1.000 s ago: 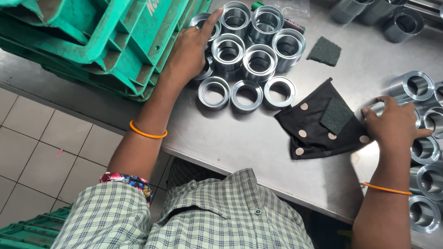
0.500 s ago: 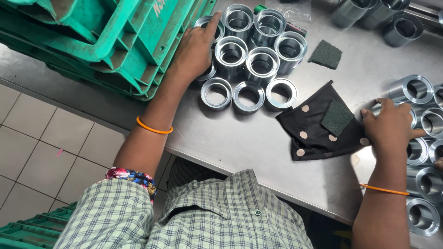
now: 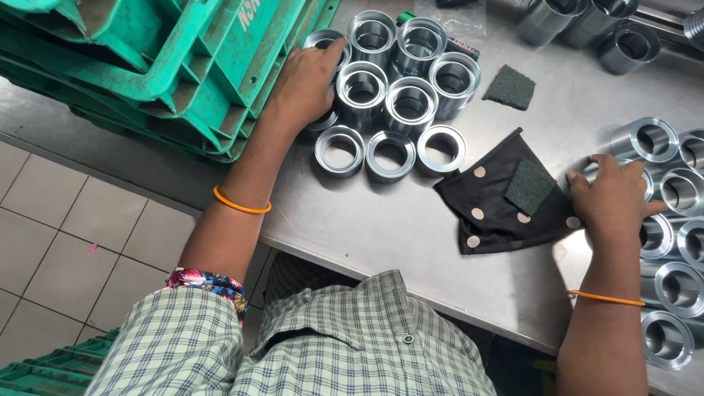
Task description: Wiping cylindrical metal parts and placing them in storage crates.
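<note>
Steel, bright and machined smooth, lies all over this dull grey metal surface (image 3: 411,242). My left hand (image 3: 308,81) lies flat with its fingers spread over the edge of a cluster of stacked metal rings (image 3: 400,81), short hollow cylinders with thick polished walls, and touches the nearest ones beside the stacked green plastic crates (image 3: 161,66). Three flatter rings (image 3: 390,152) lie in a row just in front of that cluster. My right hand (image 3: 612,202) is well apart from the left, fingers curled down onto a ring in a second group of rings (image 3: 675,220) along the right edge; whether it actually grips one I cannot tell. Between my hands sits a crumpled black cloth (image 3: 499,202) with pale dots, with a rough square green scouring pad (image 3: 529,185) on top. Another scouring pad (image 3: 510,86) lies farther back.
</note>
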